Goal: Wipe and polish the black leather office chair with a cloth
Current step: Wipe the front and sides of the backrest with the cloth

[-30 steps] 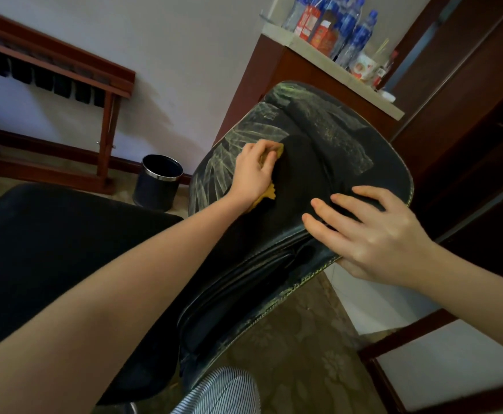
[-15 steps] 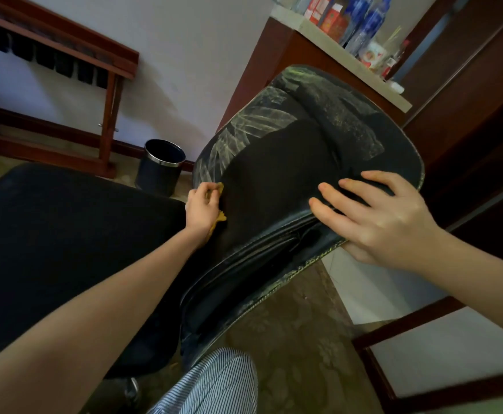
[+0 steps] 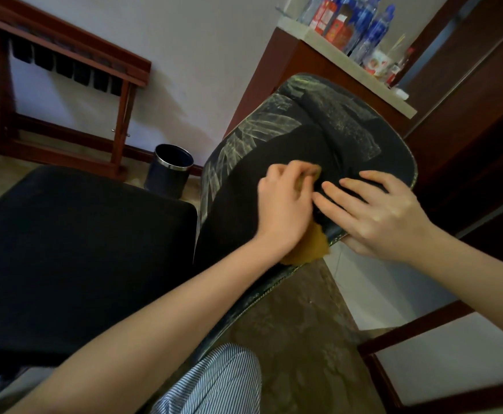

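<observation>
While pressing the yellow cloth (image 3: 307, 249) onto the middle of the chair back (image 3: 253, 186), curling the left hand (image 3: 283, 204) round it. Bracing just beside with the right hand (image 3: 384, 216), spreading its fingers flat. Probably heading up-left next, toward the streaky patch (image 3: 244, 135), nearer the left hand.

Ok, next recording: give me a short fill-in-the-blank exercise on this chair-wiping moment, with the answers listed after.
1. The left hand holds a ____ cloth against the chair backrest.
2. The right hand rests flat on the backrest and holds ____.
3. The bottles on the cabinet top are ____ in colour.
Missing words: yellow; nothing; blue.
</observation>
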The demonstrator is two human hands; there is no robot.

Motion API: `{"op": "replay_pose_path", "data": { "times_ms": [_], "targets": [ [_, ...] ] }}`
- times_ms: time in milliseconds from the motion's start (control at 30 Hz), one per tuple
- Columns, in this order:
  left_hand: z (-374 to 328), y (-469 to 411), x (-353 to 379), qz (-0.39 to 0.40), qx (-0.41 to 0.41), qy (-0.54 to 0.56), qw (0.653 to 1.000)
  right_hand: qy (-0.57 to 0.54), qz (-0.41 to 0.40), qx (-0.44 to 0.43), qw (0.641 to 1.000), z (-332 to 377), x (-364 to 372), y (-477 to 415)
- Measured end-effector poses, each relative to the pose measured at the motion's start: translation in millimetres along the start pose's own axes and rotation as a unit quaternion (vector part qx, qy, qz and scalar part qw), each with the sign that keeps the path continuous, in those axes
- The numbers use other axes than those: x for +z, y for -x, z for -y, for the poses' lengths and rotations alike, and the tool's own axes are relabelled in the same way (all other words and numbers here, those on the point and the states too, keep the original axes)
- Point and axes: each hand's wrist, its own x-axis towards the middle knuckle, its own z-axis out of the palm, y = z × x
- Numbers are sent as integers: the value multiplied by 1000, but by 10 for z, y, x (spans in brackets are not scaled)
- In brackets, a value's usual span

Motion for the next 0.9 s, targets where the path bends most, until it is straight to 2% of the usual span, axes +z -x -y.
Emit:
{"op": "replay_pose_path", "data": {
  "times_ms": [100,267,467,600,700,900],
  "targets": [
    [-169,78,81,2,46,1,999,-24,-30,38,999,41,-26,-3],
    [63,166,-32,10,133,-44,990,0,-38,-4,999,-7,-16,-40],
    [554,463,-209,-20,145,-96,985,14,-24,-17,999,12,12,3],
    [1045,754,-423,-39,103,-115,987,17,-22,-18,999,4,13,-8],
    [1209,892,-571,-16,46,-125,991,11,0,0,1000,13,-6,-10],
    [1136,868,-775,28,-85,-81,993,8,117,81,990,208,-190,-23]
  ]
}}
